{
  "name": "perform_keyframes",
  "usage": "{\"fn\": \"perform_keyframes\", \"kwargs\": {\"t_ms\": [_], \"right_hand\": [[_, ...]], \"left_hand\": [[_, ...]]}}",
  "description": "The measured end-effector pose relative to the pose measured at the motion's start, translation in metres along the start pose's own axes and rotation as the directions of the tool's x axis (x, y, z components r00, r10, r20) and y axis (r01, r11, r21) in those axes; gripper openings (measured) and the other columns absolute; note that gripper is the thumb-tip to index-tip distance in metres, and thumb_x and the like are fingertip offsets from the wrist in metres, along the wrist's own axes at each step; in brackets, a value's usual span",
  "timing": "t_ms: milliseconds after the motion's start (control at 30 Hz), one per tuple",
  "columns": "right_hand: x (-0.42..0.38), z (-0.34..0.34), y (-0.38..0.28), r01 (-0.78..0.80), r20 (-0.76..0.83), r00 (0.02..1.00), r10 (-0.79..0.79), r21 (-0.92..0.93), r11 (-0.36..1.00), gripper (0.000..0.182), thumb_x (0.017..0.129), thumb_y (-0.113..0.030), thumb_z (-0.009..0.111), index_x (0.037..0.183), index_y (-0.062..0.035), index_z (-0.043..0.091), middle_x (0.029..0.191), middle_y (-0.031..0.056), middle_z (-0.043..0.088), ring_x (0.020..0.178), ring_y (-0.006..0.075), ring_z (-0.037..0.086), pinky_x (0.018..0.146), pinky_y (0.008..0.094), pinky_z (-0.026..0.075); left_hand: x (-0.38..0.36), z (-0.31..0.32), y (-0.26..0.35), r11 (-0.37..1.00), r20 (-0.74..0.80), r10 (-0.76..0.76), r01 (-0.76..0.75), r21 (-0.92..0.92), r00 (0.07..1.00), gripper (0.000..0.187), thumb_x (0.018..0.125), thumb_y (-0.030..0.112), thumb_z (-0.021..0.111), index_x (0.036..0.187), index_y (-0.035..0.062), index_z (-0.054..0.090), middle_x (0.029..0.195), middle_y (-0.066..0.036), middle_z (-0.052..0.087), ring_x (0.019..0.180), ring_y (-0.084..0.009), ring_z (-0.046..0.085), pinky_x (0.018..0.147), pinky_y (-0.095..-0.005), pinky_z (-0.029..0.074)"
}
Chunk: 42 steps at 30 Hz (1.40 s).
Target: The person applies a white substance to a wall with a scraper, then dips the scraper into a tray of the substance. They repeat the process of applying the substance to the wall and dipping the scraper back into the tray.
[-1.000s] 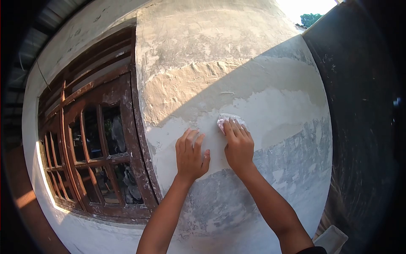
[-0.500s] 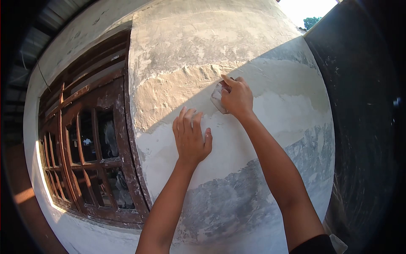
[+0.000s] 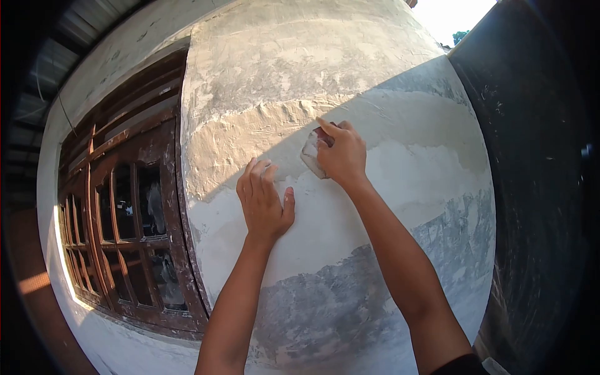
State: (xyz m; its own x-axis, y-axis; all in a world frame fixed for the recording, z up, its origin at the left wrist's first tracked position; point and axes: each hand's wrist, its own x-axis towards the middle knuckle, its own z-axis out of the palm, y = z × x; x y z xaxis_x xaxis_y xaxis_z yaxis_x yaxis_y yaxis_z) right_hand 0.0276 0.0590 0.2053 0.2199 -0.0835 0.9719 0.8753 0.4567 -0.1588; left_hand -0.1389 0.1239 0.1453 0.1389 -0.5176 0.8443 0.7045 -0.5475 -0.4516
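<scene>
Sanding pad (image 3: 310, 152), whitish and dust-caked with a dark reddish bit showing at its top, sits pressed against the plastered wall (image 3: 350, 75) right at the line where sun meets shade. Right hand (image 3: 340, 156) is clamped over it, fingers curled across the top, thumb side down; most of the pad is hidden under the hand. No brand, label or writing readable on the pad or anywhere else in view.

Left hand (image 3: 262, 200) lies flat on the wall, below and left of the pad, fingers together pointing up, thumb out to the right. Holds nothing. The two hands are near each other but not touching.

Wall surface: rough sunlit buff plaster above the pad, smoother pale skim coat around and under both hands, patchy grey area (image 3: 350, 300) lower down between the forearms.

Edges: brown wooden window frame (image 3: 134, 206) with small glass panes runs just left of the left hand, its edge butting the plaster. On the right the wall ends at a corner against a dark surface (image 3: 531, 187), well apart from the right hand. Open plaster above, right of and below the pad.
</scene>
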Motion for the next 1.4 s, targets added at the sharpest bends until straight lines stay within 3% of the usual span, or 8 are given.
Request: {"fn": "perform_keyframes", "kwargs": {"t_ms": [400,533,667,867,967,1133,1200,1400], "right_hand": [[0.023,-0.019,0.02,-0.248,-0.212,0.949,0.235,-0.037,0.968,0.043,0.076,-0.014,0.065,0.119,-0.0201,0.068,0.101,0.0058,0.062,0.099,0.0215,0.06,0.091,0.0415,0.038],[-0.004,0.014,-0.005,0.043,0.007,0.999,-0.043,-0.006,0.999,0.042,0.079,-0.012,0.063,0.12,-0.0198,0.067,0.102,0.0056,0.063,0.098,0.0175,0.06,0.087,0.0402,0.036],[0.022,-0.013,0.017,-0.276,-0.272,0.93,0.248,-0.067,0.959,0.043,0.077,-0.015,0.065,0.12,-0.0204,0.067,0.102,0.0063,0.062,0.103,0.0198,0.059,0.091,0.0406,0.035],[-0.008,0.008,0.001,0.044,-0.009,0.999,-0.045,-0.082,0.996,0.043,0.079,-0.01,0.062,0.121,-0.0146,0.066,0.103,0.0028,0.062,0.093,0.0155,0.059,0.088,0.0405,0.035],[0.002,-0.015,0.019,-0.31,-0.245,0.926,0.288,-0.059,0.949,0.046,0.077,-0.013,0.064,0.123,-0.0177,0.066,0.102,0.0062,0.062,0.098,0.0188,0.06,0.094,0.0405,0.034],[-0.02,-0.003,0.011,0.017,-0.019,1.0,-0.019,-0.104,0.994,0.043,0.079,-0.012,0.063,0.122,-0.0148,0.066,0.101,0.0021,0.062,0.089,0.0161,0.06,0.084,0.0398,0.033],[-0.01,-0.022,0.022,-0.388,-0.224,0.903,0.366,-0.063,0.919,0.045,0.078,-0.015,0.064,0.123,-0.0191,0.066,0.102,0.0049,0.062,0.096,0.0181,0.061,0.095,0.0419,0.033],[-0.026,-0.001,0.006,-0.081,-0.064,0.995,0.075,-0.086,0.993,0.042,0.081,-0.012,0.061,0.123,-0.0146,0.065,0.101,0.005,0.061,0.094,0.0173,0.059,0.087,0.0383,0.032]], "left_hand": [[-0.004,-0.001,-0.001,0.999,-0.002,-0.006,0.006,-0.05,1.0,0.05,0.084,0.024,0.057,0.126,0.0019,0.042,0.125,-0.018,0.048,0.126,-0.0396,0.04,0.104,-0.0494,0.025],[-0.003,-0.001,-0.003,0.998,0.0,0.015,-0.015,-0.067,1.0,0.051,0.083,0.023,0.057,0.126,0.002,0.042,0.124,-0.018,0.048,0.126,-0.0398,0.04,0.104,-0.0492,0.025],[-0.004,-0.002,-0.004,0.998,-0.007,-0.004,0.003,-0.06,1.0,0.05,0.082,0.023,0.057,0.125,0.0023,0.043,0.122,-0.018,0.049,0.125,-0.0396,0.041,0.102,-0.0484,0.027],[-0.004,-0.001,-0.004,0.997,-0.006,0.014,-0.015,-0.078,1.0,0.049,0.081,0.023,0.056,0.123,0.0026,0.043,0.121,-0.017,0.049,0.123,-0.0382,0.042,0.1,-0.0477,0.029],[-0.004,0.0,-0.005,0.996,0.003,-0.008,0.008,-0.092,1.0,0.048,0.081,0.023,0.056,0.123,0.0027,0.043,0.121,-0.017,0.049,0.123,-0.0375,0.042,0.1,-0.0476,0.028],[-0.003,0.0,-0.003,0.995,0.006,-0.01,0.01,-0.103,1.0,0.048,0.081,0.023,0.056,0.123,0.003,0.044,0.121,-0.016,0.049,0.123,-0.0367,0.042,0.1,-0.0475,0.028],[-0.004,0.0,-0.003,0.992,0.002,-0.049,0.049,-0.113,0.999,0.048,0.081,0.023,0.056,0.122,0.0032,0.044,0.121,-0.016,0.049,0.123,-0.0363,0.041,0.101,-0.0475,0.028],[-0.003,-0.002,-0.002,0.99,0.002,-0.062,0.062,-0.125,0.998,0.051,0.081,0.022,0.059,0.124,0.0009,0.043,0.121,-0.018,0.049,0.122,-0.0375,0.041,0.102,-0.048,0.027]]}}
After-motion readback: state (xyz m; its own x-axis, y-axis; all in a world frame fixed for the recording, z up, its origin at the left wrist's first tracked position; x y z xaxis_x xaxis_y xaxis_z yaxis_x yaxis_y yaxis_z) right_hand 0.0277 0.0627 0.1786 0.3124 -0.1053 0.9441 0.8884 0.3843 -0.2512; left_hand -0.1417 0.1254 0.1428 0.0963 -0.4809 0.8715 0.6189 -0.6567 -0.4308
